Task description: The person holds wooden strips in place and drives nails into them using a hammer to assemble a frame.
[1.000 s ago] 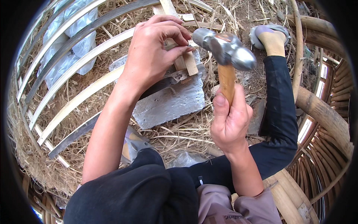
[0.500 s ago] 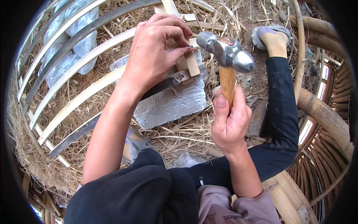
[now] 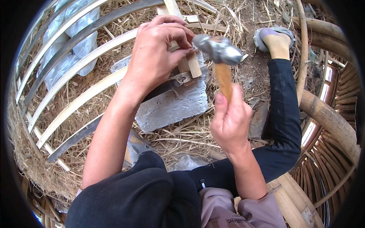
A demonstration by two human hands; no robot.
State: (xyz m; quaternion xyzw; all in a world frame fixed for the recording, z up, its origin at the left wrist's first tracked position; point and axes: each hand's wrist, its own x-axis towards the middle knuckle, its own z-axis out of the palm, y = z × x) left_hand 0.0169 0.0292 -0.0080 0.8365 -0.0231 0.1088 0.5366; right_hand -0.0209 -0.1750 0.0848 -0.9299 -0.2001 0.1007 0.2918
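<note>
My right hand (image 3: 231, 123) is wrapped round the wooden handle of a ball-peen hammer (image 3: 223, 81), its metal head blurred by motion. The head is close to the fingertips of my left hand (image 3: 161, 49). Thumb and finger of that hand pinch a thin, small nail (image 3: 194, 48), mostly hidden, at a short wooden strip (image 3: 194, 65). This strip lies across a dark bamboo slat (image 3: 161, 89), over a grey concrete block (image 3: 173, 110). Whether the hammer touches the nail, I cannot tell.
Curved bamboo slats (image 3: 85, 95) form a lattice on the left, over dry straw and clear plastic (image 3: 81, 47). My shod foot (image 3: 274, 40) rests at the upper right. Bamboo poles (image 3: 329, 117) run along the right side.
The hammer head has moved left and slightly down, toward my left fingertips, and my right hand has shifted a little left. My left hand keeps its pinch in nearly the same place.
</note>
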